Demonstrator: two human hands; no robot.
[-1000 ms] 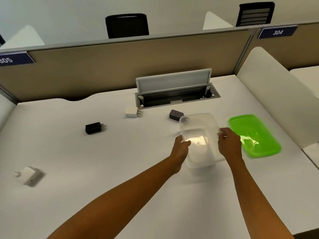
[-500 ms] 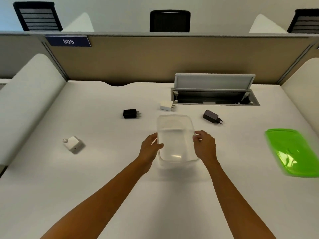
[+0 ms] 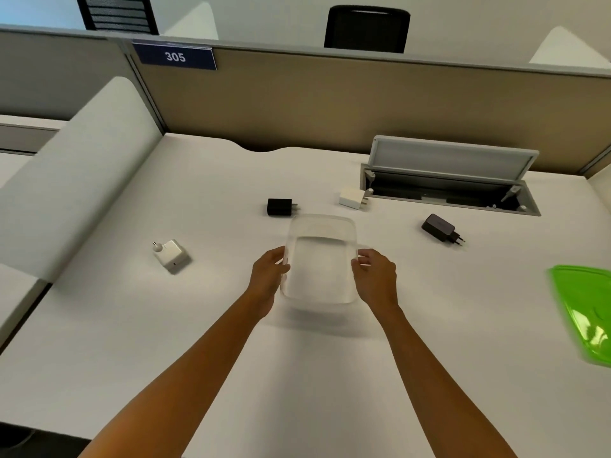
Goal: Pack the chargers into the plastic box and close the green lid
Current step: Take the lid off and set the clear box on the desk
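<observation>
A clear plastic box [image 3: 320,226] stands empty in the middle of the white desk. My left hand [image 3: 268,276] grips its left wall and my right hand [image 3: 375,276] grips its right wall. Several chargers lie loose around it: a black charger [image 3: 279,206] just behind its left corner, a small white charger [image 3: 352,198] behind it, a dark grey charger [image 3: 439,226] to the right, and a white charger [image 3: 171,255] with a round plug to the left. The green lid [image 3: 585,312] lies flat at the right edge, partly out of frame.
An open cable hatch [image 3: 453,180] with its flap raised is set into the desk at the back right. A tan partition [image 3: 330,104] with a "305" sign closes off the back. A white divider panel [image 3: 76,176] stands along the left side.
Both hands have slid the clear box leftwards, away from the green lid, to the middle of the desk between the chargers. The view has turned left with it.
</observation>
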